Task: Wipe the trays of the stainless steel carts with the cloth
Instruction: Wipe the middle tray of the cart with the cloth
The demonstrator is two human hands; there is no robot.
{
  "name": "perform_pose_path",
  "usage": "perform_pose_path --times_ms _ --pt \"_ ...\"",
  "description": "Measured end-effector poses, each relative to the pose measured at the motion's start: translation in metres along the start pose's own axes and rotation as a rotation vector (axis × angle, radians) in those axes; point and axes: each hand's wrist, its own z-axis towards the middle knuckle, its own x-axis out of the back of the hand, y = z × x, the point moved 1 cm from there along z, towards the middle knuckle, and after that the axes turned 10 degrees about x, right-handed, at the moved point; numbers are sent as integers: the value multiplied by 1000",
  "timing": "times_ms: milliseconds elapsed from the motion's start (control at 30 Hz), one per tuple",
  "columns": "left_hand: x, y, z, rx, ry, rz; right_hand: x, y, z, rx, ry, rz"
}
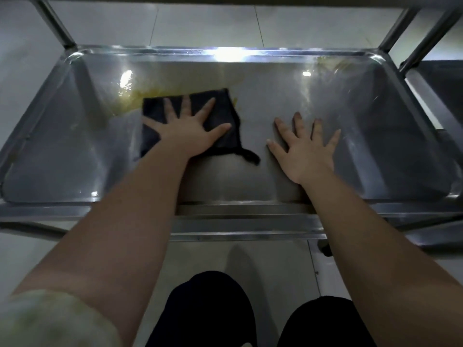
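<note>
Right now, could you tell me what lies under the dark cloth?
The dark cloth lies flat on the steel tray, pressed by the left hand. A yellowish smear shows beyond its far left edge; whether it continues underneath is hidden.

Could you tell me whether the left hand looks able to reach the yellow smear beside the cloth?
Probably yes. The left hand lies flat on the cloth, whose far left corner meets the yellow smear, and nothing stands on the tray between them.
</note>
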Motion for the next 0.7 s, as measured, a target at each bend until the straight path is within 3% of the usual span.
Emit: perform_pose_path --times_ms 200,333,467,700 --pt "0 79 4 -136 14 12 4 6 2 3 -17 28" --pt "0 32 14 -140 66 -17 5 9 2 -10 -17 60" --pt "13 -43 40 38 52 -27 6 5 1 -28 -16 37" --pt "9 -49 42 16 88 -14 21 -14 44 -22 -101 -64"
